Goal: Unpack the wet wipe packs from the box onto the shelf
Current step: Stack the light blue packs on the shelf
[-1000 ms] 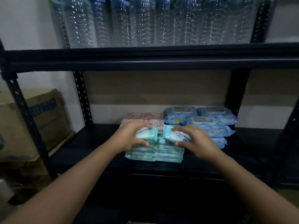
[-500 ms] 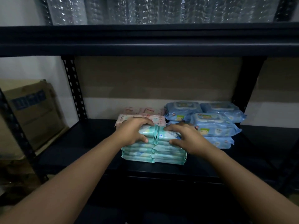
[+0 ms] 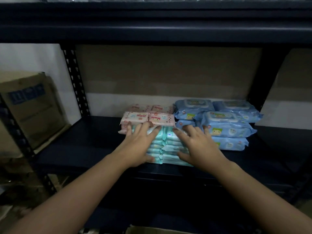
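Note:
Two side-by-side stacks of mint-green wet wipe packs point(image 3: 166, 146) stand on the dark shelf board point(image 3: 81, 149). My left hand point(image 3: 138, 144) lies flat over the left stack with fingers spread, thumb down its front. My right hand point(image 3: 197, 144) lies flat over the right stack the same way. Behind them sit pink wipe packs point(image 3: 148, 116), and to the right a pile of larger blue wipe packs point(image 3: 224, 122). A brown edge of the cardboard box point(image 3: 152, 230) shows at the bottom of the view.
An upper shelf beam point(image 3: 152, 29) hangs low overhead. Perforated black uprights point(image 3: 74, 81) stand left and right. A closed cardboard carton point(image 3: 32, 107) sits outside the rack on the left. Bare shelf board lies left of the stacks.
Both hands have uncurled from gripping the top green packs and now lie flat on the stacks, pushed further back against the pink packs. The camera has moved closer and lower.

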